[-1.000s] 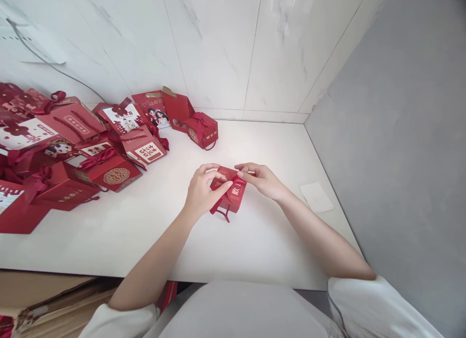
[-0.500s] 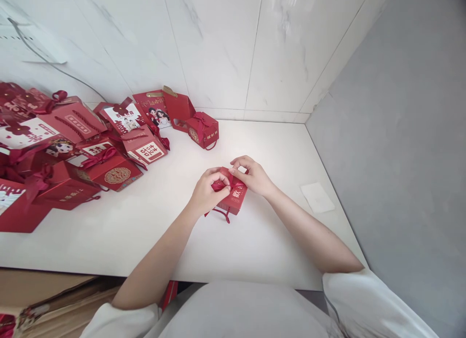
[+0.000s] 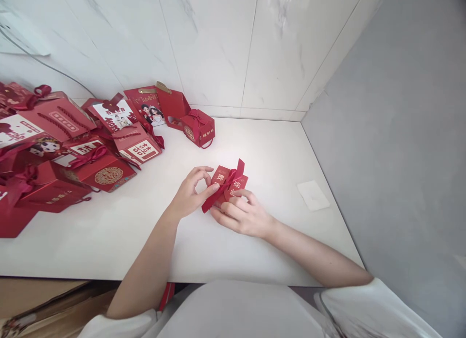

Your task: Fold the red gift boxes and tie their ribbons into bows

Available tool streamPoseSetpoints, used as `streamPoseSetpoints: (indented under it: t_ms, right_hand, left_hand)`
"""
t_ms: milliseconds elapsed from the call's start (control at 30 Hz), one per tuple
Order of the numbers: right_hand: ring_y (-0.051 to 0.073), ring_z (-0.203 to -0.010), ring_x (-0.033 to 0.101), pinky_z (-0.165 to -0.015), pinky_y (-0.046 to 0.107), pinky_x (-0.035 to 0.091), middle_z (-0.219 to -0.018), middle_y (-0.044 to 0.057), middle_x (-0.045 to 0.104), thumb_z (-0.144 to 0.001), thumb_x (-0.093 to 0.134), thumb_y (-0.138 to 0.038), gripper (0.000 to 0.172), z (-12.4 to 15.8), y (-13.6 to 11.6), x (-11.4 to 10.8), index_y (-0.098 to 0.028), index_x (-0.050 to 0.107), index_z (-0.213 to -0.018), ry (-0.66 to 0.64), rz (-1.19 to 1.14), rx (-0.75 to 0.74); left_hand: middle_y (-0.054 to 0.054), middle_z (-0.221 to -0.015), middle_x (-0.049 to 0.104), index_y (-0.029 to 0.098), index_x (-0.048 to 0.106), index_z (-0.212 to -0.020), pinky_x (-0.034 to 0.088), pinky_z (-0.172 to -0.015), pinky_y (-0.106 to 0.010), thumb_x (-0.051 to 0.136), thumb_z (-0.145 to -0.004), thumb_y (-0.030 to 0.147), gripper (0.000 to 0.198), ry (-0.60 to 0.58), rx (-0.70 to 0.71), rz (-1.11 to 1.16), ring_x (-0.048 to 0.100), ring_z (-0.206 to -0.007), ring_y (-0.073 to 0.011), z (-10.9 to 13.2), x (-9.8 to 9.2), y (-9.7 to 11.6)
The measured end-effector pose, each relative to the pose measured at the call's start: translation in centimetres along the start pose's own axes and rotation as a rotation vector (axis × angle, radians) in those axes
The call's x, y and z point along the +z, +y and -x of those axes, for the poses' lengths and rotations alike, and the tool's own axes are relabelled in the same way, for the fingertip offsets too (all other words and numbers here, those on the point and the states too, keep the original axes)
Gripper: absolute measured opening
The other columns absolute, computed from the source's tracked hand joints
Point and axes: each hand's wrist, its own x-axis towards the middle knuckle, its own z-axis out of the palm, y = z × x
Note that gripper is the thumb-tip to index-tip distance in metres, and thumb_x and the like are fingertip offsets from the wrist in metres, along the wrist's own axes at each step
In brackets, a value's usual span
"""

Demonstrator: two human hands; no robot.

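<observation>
A small red gift box (image 3: 221, 175) with pale printed characters rests on the white table in front of me. Across its top runs a dark red satin ribbon (image 3: 238, 170), its two tails pointing up-right and down-left. At the box's left edge is my left hand (image 3: 189, 195); its thumb lies on the ribbon and its curved index finger touches the side, so it holds that edge lightly. My right hand (image 3: 247, 214) is curled round the near right side, fingers bent against the box. Those fingers hide the near right corner.
Many red gift boxes (image 3: 109, 175) with ribbons crowd the table's left side. One bow-tied box (image 3: 202, 128) stands near the tiled wall (image 3: 204, 47). A white paper sheet (image 3: 313, 195) lies at right, beside a grey wall (image 3: 393, 134). A cardboard box (image 3: 32, 297) sits below the table edge.
Both hands have left the ribbon's middle, where they were pinching. The box has been turned, my right hand has come to its near side, and the ribbon tails now show.
</observation>
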Motion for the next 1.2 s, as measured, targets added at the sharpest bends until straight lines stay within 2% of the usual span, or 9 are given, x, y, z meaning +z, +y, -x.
streamPoseSetpoints:
  t_ms: [100,233,333,433,667,833,967,1067,1200]
  right_hand:
    - [0.019,-0.082,0.057,-0.087,0.039,0.044,-0.088,0.003,0.067,-0.099,0.038,-0.013,0.038,-1.0,-0.7,1.2,-0.033,0.056,-0.126,0.006,0.026,0.084]
    - [0.020,-0.079,0.057,-0.081,0.039,0.042,-0.083,0.004,0.067,-0.100,0.039,-0.015,0.030,-1.5,-0.5,1.3,-0.028,0.063,-0.112,0.069,-0.025,0.114]
    - [0.018,-0.081,0.058,-0.082,0.038,0.041,-0.083,0.003,0.068,-0.099,0.045,-0.018,0.021,-1.1,0.4,-0.3,-0.026,0.064,-0.105,0.114,-0.130,0.065]
    - [0.017,-0.082,0.058,-0.083,0.036,0.043,-0.087,0.003,0.068,-0.097,0.052,-0.021,0.011,-0.2,1.7,-2.6,-0.023,0.062,-0.100,0.113,-0.294,0.026]
    - [0.019,-0.085,0.059,-0.084,0.037,0.044,-0.094,0.005,0.067,-0.095,0.053,-0.018,0.013,1.8,3.3,-4.9,-0.025,0.064,-0.095,-0.051,-0.440,0.082]
    - [0.021,-0.101,0.059,-0.095,0.042,0.045,-0.107,0.006,0.065,-0.094,0.049,-0.015,0.025,0.5,4.1,-6.6,-0.027,0.063,-0.111,-0.037,-0.601,0.150]
    - [0.022,-0.114,0.055,-0.102,0.043,0.043,-0.116,0.007,0.061,-0.099,0.042,-0.025,0.026,-2.1,6.6,-6.6,-0.027,0.067,-0.104,0.047,-0.804,0.300]
    - [0.023,-0.130,0.046,-0.109,0.045,0.038,-0.134,0.005,0.053,-0.100,0.043,-0.034,0.028,-4.3,8.4,-5.4,-0.028,0.069,-0.108,-0.065,-0.925,0.370]
    - [0.025,-0.142,0.033,-0.113,0.047,0.033,-0.147,0.003,0.045,-0.096,0.051,-0.042,0.026,-6.1,9.1,-4.0,-0.028,0.071,-0.104,-0.314,-1.002,0.317]
  left_hand:
    - [-0.007,-0.134,0.057,0.021,0.055,-0.072,0.035,-0.115,-0.049,0.063,-0.086,0.044,0.027,-0.060,-0.009,0.049,0.051,-0.130,-0.0270,0.0,-0.4,-0.3]
    - [-0.008,-0.137,0.056,0.021,0.059,-0.069,0.042,-0.110,-0.050,0.067,-0.084,0.042,0.027,-0.104,-0.063,0.210,0.054,-0.127,-0.0291,-0.1,-0.6,-0.9]
    - [-0.007,-0.139,0.056,0.020,0.058,-0.067,0.047,-0.104,-0.048,0.064,-0.085,0.042,0.029,-0.109,-0.123,0.327,0.056,-0.125,-0.0293,-0.3,-0.5,-1.0]
    - [-0.005,-0.141,0.056,0.019,0.054,-0.066,0.047,-0.104,-0.047,0.061,-0.088,0.044,0.033,-0.098,-0.153,0.395,0.055,-0.127,-0.0290,-0.6,-0.3,-0.9]
    - [-0.004,-0.140,0.056,0.019,0.052,-0.065,0.046,-0.103,-0.047,0.060,-0.088,0.047,0.037,-0.107,-0.194,0.446,0.059,-0.121,-0.0288,-0.8,0.0,-1.1]
    - [-0.004,-0.145,0.052,0.020,0.064,-0.066,0.046,-0.105,-0.046,0.061,-0.088,0.045,0.033,-0.171,-0.150,0.440,0.053,-0.129,-0.0306,-0.6,-0.3,-1.2]
    - [-0.007,-0.146,0.050,0.021,0.077,-0.080,0.043,-0.108,-0.045,0.059,-0.090,0.045,0.031,-0.215,-0.100,0.433,0.038,-0.141,-0.0336,-0.5,-0.4,-1.2]
    - [-0.007,-0.144,0.052,0.023,0.079,-0.087,0.040,-0.110,-0.044,0.056,-0.092,0.045,0.032,-0.208,-0.078,0.441,0.035,-0.143,-0.0334,-0.5,-0.3,-1.2]
    - [-0.007,-0.139,0.056,0.023,0.079,-0.083,0.037,-0.112,-0.044,0.058,-0.091,0.044,0.031,-0.157,-0.073,0.419,0.037,-0.141,-0.0316,-0.4,-0.4,-1.2]
